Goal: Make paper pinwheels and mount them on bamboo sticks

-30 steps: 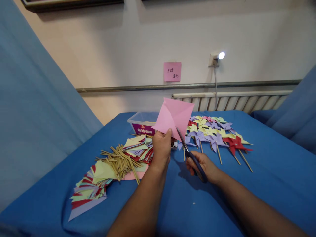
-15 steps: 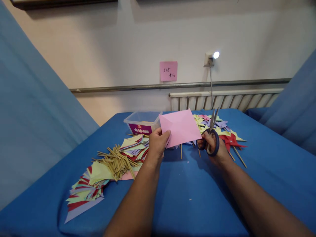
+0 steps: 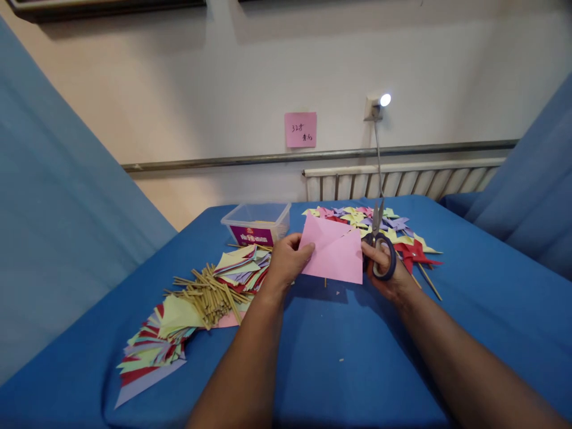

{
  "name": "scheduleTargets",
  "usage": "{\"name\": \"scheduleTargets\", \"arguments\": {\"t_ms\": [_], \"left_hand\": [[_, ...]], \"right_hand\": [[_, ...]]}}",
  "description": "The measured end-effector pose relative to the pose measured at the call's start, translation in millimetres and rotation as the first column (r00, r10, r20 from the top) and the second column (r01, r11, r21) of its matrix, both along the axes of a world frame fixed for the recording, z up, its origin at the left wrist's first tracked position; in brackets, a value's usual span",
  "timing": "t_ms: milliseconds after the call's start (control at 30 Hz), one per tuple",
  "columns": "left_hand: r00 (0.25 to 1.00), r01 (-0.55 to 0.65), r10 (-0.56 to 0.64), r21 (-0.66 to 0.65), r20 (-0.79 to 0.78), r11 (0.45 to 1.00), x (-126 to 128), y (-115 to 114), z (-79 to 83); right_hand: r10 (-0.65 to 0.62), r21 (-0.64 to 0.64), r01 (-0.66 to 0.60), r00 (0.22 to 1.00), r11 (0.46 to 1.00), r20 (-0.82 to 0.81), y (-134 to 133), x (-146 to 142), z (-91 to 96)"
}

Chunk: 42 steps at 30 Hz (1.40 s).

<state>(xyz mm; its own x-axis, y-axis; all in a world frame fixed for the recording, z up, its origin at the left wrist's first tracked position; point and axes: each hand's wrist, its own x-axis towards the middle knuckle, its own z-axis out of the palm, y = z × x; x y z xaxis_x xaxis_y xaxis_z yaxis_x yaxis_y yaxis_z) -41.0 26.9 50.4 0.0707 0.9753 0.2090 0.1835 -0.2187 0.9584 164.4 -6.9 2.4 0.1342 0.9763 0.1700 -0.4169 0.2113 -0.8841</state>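
Note:
My left hand (image 3: 288, 262) is closed on the left edge of a square of pink paper (image 3: 335, 256), thumb on the near face. The square is raised over the blue table, and a slit with dark gaps runs in from its upper right corner. My right hand (image 3: 389, 271) is closed round the handles of dark blue scissors (image 3: 378, 229). Their blades point upward, slightly apart and to the right of the sheet. The right fingertips touch the paper's right edge.
Finished paper pinwheels (image 3: 415, 253) on sticks lie behind and to the right. At left are a heap of short wooden sticks (image 3: 210, 298), fanned coloured paper (image 3: 156, 345) and a clear plastic box (image 3: 281, 223). Blue curtains (image 3: 58, 196) hang at both sides.
The pink paper has turned in my hands and sits slightly lower, and a slit now shows in it. My right fingertips remain at its right edge, with the scissors still pointing up.

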Motion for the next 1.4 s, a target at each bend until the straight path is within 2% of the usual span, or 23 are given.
{"name": "scheduleTargets", "arguments": {"t_ms": [133,233,300,367,400,467,533,667,767,867,1033,1133,1300,1400], "left_hand": [[0.998,-0.038,0.037,0.006,0.053,0.999,3.9,-0.7,-0.5],[0.951,-0.052,0.078,-0.092,0.299,0.994,11.5,-1.6,-2.2],[0.83,0.009,0.092,-0.178,0.55,0.984,17.7,-2.5,-4.2],[0.676,0.137,0.086,-0.239,0.732,0.961,24.0,-4.5,-7.0],[0.619,0.211,0.079,-0.263,0.781,0.942,27.1,-6.1,-8.9],[0.572,0.319,0.067,-0.297,0.817,0.9,33.0,-10.1,-13.4],[0.611,0.321,0.052,-0.307,0.79,0.896,38.5,-14.7,-18.6],[0.748,0.196,0.045,-0.286,0.663,0.938,45.6,-20.0,-26.5],[0.772,0.114,0.082,-0.264,0.631,0.958,47.4,-19.9,-27.7],[0.786,0.111,0.079,-0.265,0.613,0.958,47.8,-19.1,-27.2],[0.884,0.066,0.075,-0.283,0.461,0.957,46.2,-16.5,-28.5],[0.894,0.107,0.037,-0.293,0.447,0.95,43.7,-15.2,-27.8],[0.833,0.165,0.023,-0.288,0.553,0.943,42.1,-17.9,-23.7],[0.873,0.166,-0.021,-0.257,0.487,0.952,42.8,-19.2,-23.0]], "right_hand": [[-0.068,0.005,0.068,0.993,0.998,0.095,2.3,1.6,-6.7],[-0.128,0.006,0.128,0.987,0.992,0.098,2.6,-2.5,-9.4],[-0.209,0.017,0.208,0.974,0.978,0.084,2.4,-6.3,-8.8],[-0.296,0.043,0.293,0.952,0.955,0.079,2.4,-9.2,-7.0],[-0.333,0.059,0.329,0.94,0.942,0.076,2.4,-10.1,-5.9],[-0.387,0.085,0.381,0.919,0.921,0.076,2.4,-11.0,-4.3],[-0.416,0.092,0.408,0.905,0.908,0.086,2.2,-11.4,-3.8],[-0.409,0.084,0.401,0.904,0.912,0.124,1.0,-13.4,-4.2],[-0.401,0.08,0.393,0.9,0.916,0.173,-0.4,-15.1,-2.5],[-0.432,0.103,0.419,0.869,0.902,0.24,-1.7,-15.9,0.5],[-0.465,0.131,0.447,0.841,0.885,0.276,-3.4,-15.8,4.0],[-0.466,0.13,0.448,0.839,0.885,0.281,-3.4,-15.6,3.6],[-0.443,0.101,0.432,0.863,0.896,0.244,-2.6,-15.5,1.0],[-0.441,0.109,0.427,0.87,0.898,0.22,-3.1,-15.3,1.8]]}}
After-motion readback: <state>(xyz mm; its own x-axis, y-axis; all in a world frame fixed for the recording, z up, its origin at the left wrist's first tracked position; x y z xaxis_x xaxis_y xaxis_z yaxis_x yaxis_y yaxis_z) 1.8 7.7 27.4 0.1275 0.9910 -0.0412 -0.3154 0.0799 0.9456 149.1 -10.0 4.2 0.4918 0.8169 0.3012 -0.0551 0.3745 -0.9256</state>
